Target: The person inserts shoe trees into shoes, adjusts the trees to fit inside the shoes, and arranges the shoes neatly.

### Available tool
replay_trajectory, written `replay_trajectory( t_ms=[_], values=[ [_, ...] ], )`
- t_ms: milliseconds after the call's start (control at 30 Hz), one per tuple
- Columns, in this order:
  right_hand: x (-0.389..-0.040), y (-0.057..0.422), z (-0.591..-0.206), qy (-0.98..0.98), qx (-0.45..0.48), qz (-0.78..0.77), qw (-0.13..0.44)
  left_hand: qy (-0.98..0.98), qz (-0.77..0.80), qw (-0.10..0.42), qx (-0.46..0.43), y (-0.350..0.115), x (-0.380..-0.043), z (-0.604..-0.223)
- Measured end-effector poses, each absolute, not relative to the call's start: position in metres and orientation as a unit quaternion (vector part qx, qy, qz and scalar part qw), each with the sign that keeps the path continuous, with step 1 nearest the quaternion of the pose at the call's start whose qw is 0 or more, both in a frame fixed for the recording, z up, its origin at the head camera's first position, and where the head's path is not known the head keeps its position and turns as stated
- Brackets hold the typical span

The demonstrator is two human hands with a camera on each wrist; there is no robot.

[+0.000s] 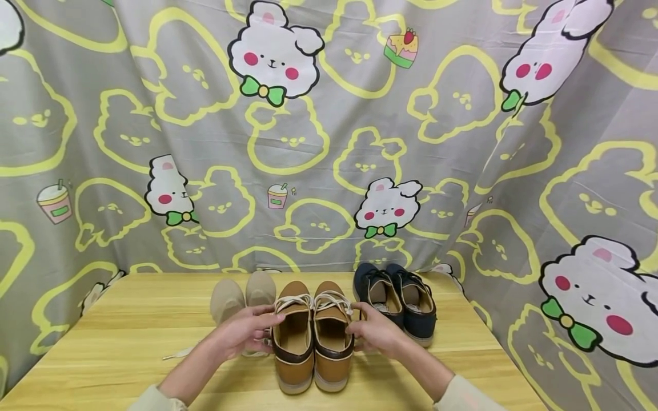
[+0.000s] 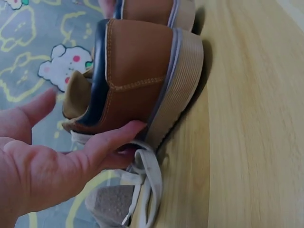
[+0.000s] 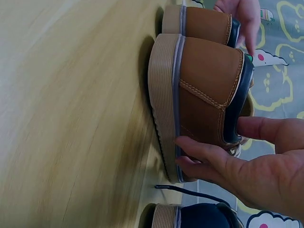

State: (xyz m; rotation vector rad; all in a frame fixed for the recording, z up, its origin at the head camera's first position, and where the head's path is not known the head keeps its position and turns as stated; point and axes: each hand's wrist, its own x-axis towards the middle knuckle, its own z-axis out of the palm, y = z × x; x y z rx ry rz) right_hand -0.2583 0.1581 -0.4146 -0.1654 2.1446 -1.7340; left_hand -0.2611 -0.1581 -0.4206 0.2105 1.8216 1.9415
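Two brown lace-up shoes stand side by side, toes pointing away: the left shoe and the right shoe. Both have cream laces, dark collars and pale ridged soles. My left hand touches the left shoe's outer side with extended fingers; its thumb is apart from the collar in the left wrist view. On the other side, my right hand pinches the right shoe, thumb at the dark collar and fingers along the outer wall. The soles sit close over the wooden tabletop.
A pair of beige shoes lies behind my left hand, with a pale lace trailing on the wooden table. Dark blue lace-up shoes stand to the right. Behind the table hangs a grey cartoon-print curtain.
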Motion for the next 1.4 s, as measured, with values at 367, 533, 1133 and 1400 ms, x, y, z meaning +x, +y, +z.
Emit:
replay_trajectory(
  t_ms=[367,533,1133,1400],
  values=[
    [-0.263,0.162,-0.417,0.747,-0.085,-0.625,0.21,0.686,0.684,0.225,0.106,-0.159,-0.256,-0.429],
    [-0.262,0.166,-0.414,0.746,-0.089,-0.618,0.231,0.69,0.679,0.229,0.105,-0.162,-0.252,-0.428],
    [-0.246,0.179,-0.408,0.755,-0.099,-0.594,0.259,0.68,0.676,0.257,0.124,-0.163,-0.232,-0.425],
    [-0.242,0.178,-0.409,0.747,-0.102,-0.603,0.261,0.674,0.68,0.259,0.124,-0.164,-0.228,-0.425]
  ],
)
